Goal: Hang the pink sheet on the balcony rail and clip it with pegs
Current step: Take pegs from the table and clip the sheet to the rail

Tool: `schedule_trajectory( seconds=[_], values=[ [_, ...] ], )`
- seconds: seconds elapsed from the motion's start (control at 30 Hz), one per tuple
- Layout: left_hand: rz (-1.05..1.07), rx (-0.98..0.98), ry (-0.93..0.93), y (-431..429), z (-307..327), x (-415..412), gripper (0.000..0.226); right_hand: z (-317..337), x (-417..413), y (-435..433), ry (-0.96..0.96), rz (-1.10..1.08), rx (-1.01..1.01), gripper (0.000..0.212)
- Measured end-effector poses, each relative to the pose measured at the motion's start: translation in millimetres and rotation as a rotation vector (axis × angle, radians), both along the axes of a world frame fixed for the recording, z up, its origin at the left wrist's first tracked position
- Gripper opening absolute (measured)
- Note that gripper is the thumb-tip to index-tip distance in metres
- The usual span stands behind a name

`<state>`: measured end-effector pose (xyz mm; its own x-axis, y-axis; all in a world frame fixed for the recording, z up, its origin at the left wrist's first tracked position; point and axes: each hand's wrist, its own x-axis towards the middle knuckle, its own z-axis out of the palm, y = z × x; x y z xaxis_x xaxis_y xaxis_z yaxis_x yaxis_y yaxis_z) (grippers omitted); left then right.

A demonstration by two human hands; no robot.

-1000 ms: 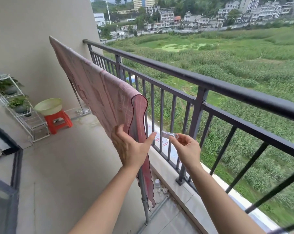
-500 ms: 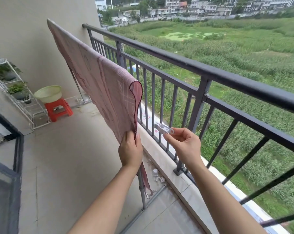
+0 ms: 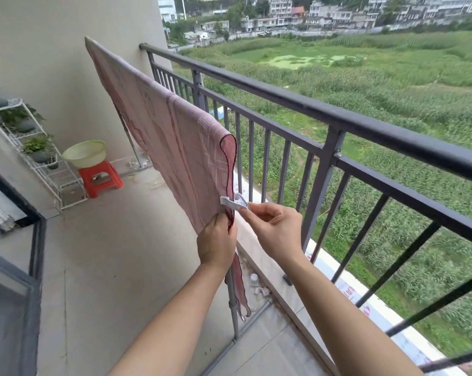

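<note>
The pink sheet (image 3: 172,137) hangs folded over a metal drying rack bar, parallel to the dark balcony rail (image 3: 324,109) and a little inside it. My left hand (image 3: 216,241) pinches the two hanging layers together at the sheet's near edge. My right hand (image 3: 275,229) holds a white peg (image 3: 234,203) by its tail end. The peg's jaws sit across the dark-trimmed edge of the sheet just above my left hand.
The rack's grey post (image 3: 233,302) stands under my left hand. A pale green basin (image 3: 84,153) sits on a red stool (image 3: 100,179) by the far wall, beside a white plant shelf (image 3: 39,147). A glass door frame (image 3: 34,253) runs along the left. Small bits lie on the ledge.
My right hand has brought the peg left onto the sheet's edge. My left hand went from an open palm to pinching the layers together.
</note>
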<state>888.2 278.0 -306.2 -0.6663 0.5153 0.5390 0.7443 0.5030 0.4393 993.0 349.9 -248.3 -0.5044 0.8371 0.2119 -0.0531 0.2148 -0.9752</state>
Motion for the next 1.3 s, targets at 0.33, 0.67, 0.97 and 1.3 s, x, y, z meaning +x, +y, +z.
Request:
schedule_trajectory(
  seconds=[0.33,0.67,0.97,1.3],
  values=[
    [0.022,0.016,-0.152,-2.7,-0.4,-2.4,0.02,4.2,-0.4,6.0,-0.079,0.065,0.084,0.047],
    [-0.067,-0.293,-0.182,-8.0,-46.8,6.4,0.029,-31.7,45.5,38.9,-0.267,-0.098,0.357,0.047],
    [-0.374,-0.451,-0.132,9.2,-61.9,35.9,0.068,-114.3,127.5,29.9,-0.684,-0.451,0.381,0.062],
    [-0.951,-0.672,-0.096,5.4,-119.6,146.4,0.061,-170.2,262.2,-115.1,-0.998,-0.967,0.032,0.067]
  ],
)
